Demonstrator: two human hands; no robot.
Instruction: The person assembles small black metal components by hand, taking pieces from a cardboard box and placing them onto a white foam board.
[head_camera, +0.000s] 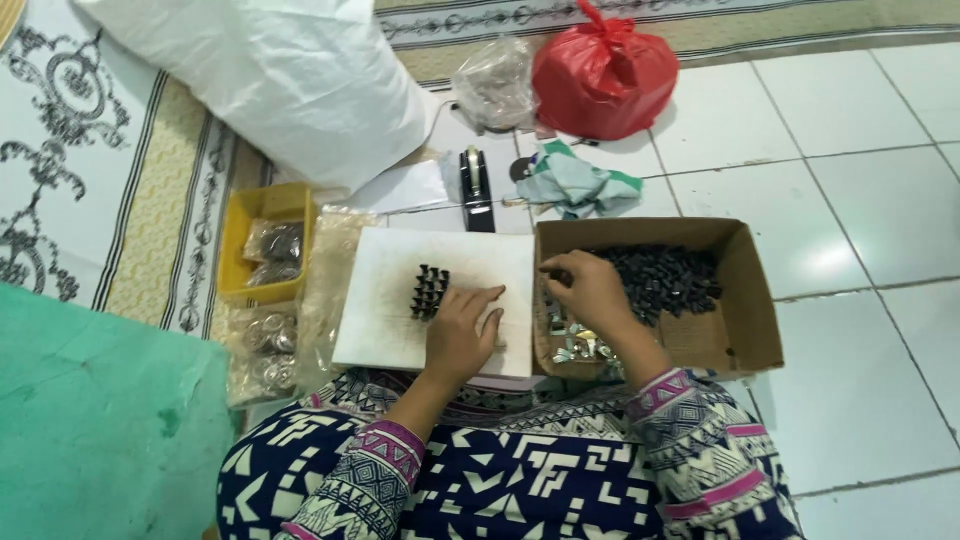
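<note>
Black pieces on board: a small cluster of black parts (430, 291) stands in tight rows on the white board (400, 320), just at 10 o'clock from the left hand.
Left hand: the left hand (461, 333) lies palm down on the white board, fingers stretched toward 12 o'clock and close together; whether it pinches anything underneath cannot be told.
Right hand: the right hand (592, 290) reaches into the cardboard box (745, 300), fingers curled narrow at the edge of the heap; whether they grip a piece cannot be told.
Loose stock: a heap of small black parts (665, 280) fills the far half of the box, at 2 o'clock from the right hand.
Metal bits: small shiny metal pieces (572, 342) lie in the near left corner of the box, below the right wrist.
White board: it rests across the lap, touching the box's left wall.
Yellow tray: a yellow tray (262, 205) with clear bags of round metal parts sits at 9 o'clock from the board.
Clear bag: another clear bag of round parts (268, 345) lies at 6 o'clock from the tray.
Tape dispenser: a black tape dispenser (475, 190) stands at 12 o'clock from the board.
Cloth: a crumpled green-and-white cloth (575, 185) lies just right of the dispenser.
Red bag: a knotted red plastic bag (605, 75) sits on the tiled floor at 12 o'clock from the box.
</note>
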